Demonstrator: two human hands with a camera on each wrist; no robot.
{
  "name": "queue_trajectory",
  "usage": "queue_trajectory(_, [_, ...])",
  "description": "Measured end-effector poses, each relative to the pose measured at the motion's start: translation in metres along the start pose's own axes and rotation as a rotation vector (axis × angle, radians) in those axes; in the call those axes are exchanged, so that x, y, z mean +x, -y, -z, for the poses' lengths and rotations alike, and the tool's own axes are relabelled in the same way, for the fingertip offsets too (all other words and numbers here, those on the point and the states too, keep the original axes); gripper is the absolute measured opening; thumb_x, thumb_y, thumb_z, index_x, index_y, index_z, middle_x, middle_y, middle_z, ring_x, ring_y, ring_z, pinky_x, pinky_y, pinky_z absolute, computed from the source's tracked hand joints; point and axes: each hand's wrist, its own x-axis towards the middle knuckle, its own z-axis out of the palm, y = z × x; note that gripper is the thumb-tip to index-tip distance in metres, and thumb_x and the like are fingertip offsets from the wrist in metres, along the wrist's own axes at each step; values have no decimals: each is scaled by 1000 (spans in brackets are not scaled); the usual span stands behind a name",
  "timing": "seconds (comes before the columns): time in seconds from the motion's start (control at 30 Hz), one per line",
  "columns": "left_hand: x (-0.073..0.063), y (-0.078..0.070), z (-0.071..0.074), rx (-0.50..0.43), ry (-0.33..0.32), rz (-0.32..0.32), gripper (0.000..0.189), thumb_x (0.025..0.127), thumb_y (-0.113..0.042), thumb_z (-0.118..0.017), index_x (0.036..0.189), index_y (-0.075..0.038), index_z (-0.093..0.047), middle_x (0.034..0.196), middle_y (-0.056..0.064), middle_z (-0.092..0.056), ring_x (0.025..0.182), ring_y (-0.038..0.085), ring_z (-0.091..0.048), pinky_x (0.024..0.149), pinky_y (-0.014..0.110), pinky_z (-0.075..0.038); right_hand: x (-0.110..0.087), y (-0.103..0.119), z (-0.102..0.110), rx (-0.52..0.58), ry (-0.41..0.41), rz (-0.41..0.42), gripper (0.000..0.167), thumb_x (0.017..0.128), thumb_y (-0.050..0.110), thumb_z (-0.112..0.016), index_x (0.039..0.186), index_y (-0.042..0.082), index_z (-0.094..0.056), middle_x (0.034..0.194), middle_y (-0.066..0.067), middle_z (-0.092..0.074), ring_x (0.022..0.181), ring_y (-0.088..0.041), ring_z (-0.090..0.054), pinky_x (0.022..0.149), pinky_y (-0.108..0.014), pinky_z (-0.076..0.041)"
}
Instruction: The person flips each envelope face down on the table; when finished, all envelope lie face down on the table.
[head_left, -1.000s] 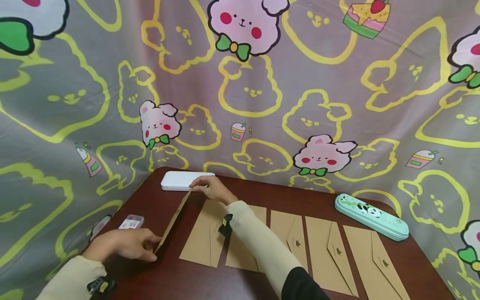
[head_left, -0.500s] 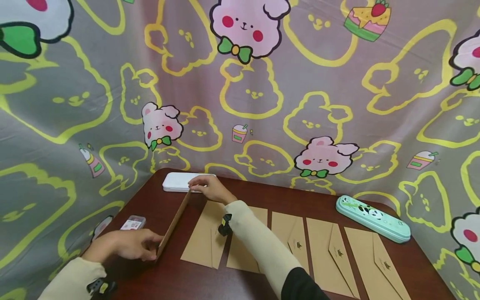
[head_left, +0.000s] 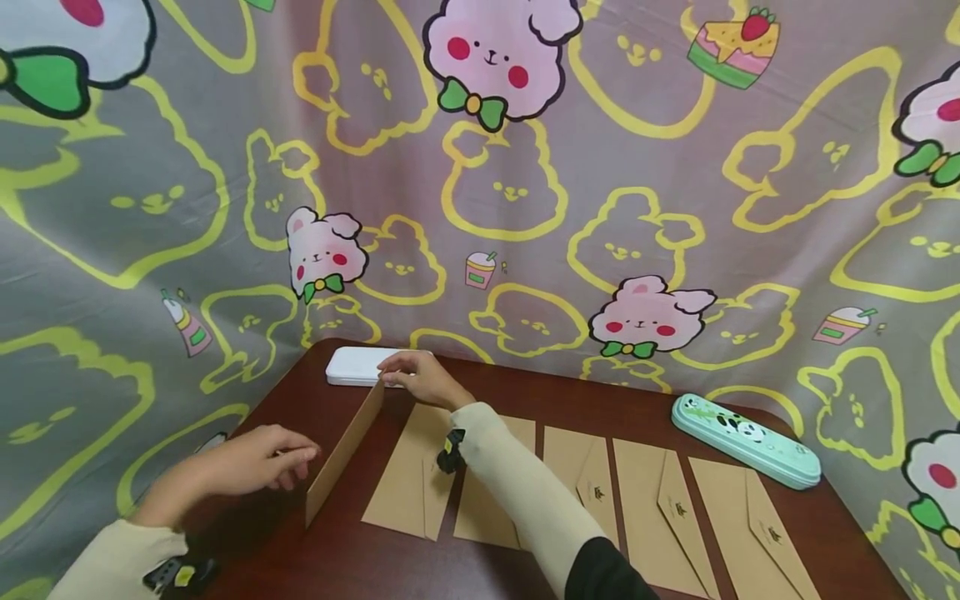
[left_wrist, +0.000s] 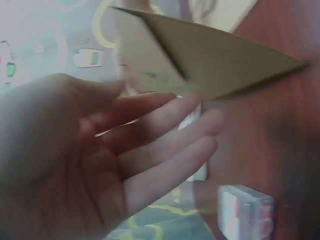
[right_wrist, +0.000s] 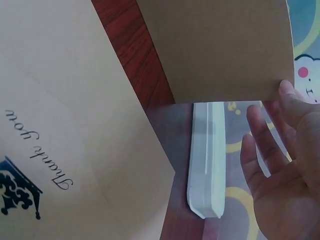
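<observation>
A brown kraft envelope stands on its long edge on the table, left of a row of similar flat envelopes. My right hand pinches its upper far corner between thumb and fingers. In the right wrist view the held envelope shows a plain side. My left hand is beside its near end, fingers loosely bent and holding nothing. In the left wrist view the envelope's flap side lies just beyond my fingertips; I cannot tell whether they touch. A lying envelope bears "Thank you" and a dark emblem.
A white case lies at the back left, behind my right hand. At the right back is a mint panda pencil case. A small clear plastic box appears in the left wrist view. Patterned cloth hangs behind the dark red table.
My left hand has let go of the envelope's near end and moved up and slightly left. The envelope has gone from leaning to nearly upright, while my right hand keeps its pinch.
</observation>
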Motion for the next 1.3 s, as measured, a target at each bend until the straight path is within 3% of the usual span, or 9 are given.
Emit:
queue_trajectory(0.13, [-2,-24,5,57,-126,50,38,104,-40,-58,111,-5,-70,78,6,-67,59,18,-62,52,34,-53,2,3,2,-23,-2,7,26,99,15,-67,121,1,-71,118,-8,-76,102,-12,-71,84,-19,-56])
queue_trajectory(0.2, [-1,-34,6,106,-131,51,43,99,-45,-65,116,-6,-71,73,3,-66,54,17,-59,49,33,-50,2,4,3,-33,-7,4,26,100,16,-67,121,2,-72,118,-7,-76,101,-10,-71,83,-19,-56])
queue_trajectory(0.3, [0,-46,6,228,-123,-6,50,95,-46,-70,121,-4,-72,73,-2,-69,55,10,-57,51,29,-48,2,4,3,-52,-13,-3,25,100,16,-67,120,3,-73,118,-6,-75,100,-8,-70,83,-19,-56])
queue_trajectory(0.43, [2,-55,2,365,-140,-35,35,91,-41,-75,100,-8,-78,73,-9,-68,58,5,-56,55,25,-46,1,3,1,-75,-4,1,25,101,16,-66,120,1,-72,117,-8,-75,98,-7,-71,82,-18,-55])
queue_trajectory(0.5, [3,-59,-1,371,-140,16,24,89,-37,-78,88,-13,-77,64,-7,-65,53,7,-56,52,27,-47,0,2,0,-82,-4,6,25,101,15,-65,120,0,-73,116,-9,-76,96,-10,-72,81,-17,-55])
queue_trajectory(0.67, [6,-63,-6,376,-141,135,21,86,-26,-82,74,-16,-69,58,-1,-60,43,12,-56,44,29,-46,-1,2,-1,-44,-14,6,22,100,10,-65,117,-2,-73,112,-15,-76,97,-31,-75,83,-29,-60])
queue_trajectory(0.8, [8,-63,-9,398,-138,155,21,86,-19,-81,72,-16,-66,56,0,-59,40,12,-55,40,27,-44,-2,2,-4,-23,-13,-8,19,100,10,-66,114,0,-74,109,-17,-76,98,-41,-73,81,-31,-60])
queue_trajectory(1.03, [9,-62,-10,414,-134,174,27,87,-11,-77,64,-14,-64,49,-1,-58,35,10,-54,38,26,-43,-6,-1,-8,-43,-24,-52,17,99,12,-68,111,3,-75,107,-15,-78,97,-35,-74,75,-17,-53])
queue_trajectory(1.3, [11,-60,-10,438,-146,160,34,85,-10,-75,55,-14,-60,44,-4,-57,32,9,-52,36,26,-41,-9,-13,-16,-167,-43,-102,17,97,18,-72,108,7,-75,108,-7,-78,96,-8,-66,82,-17,-50])
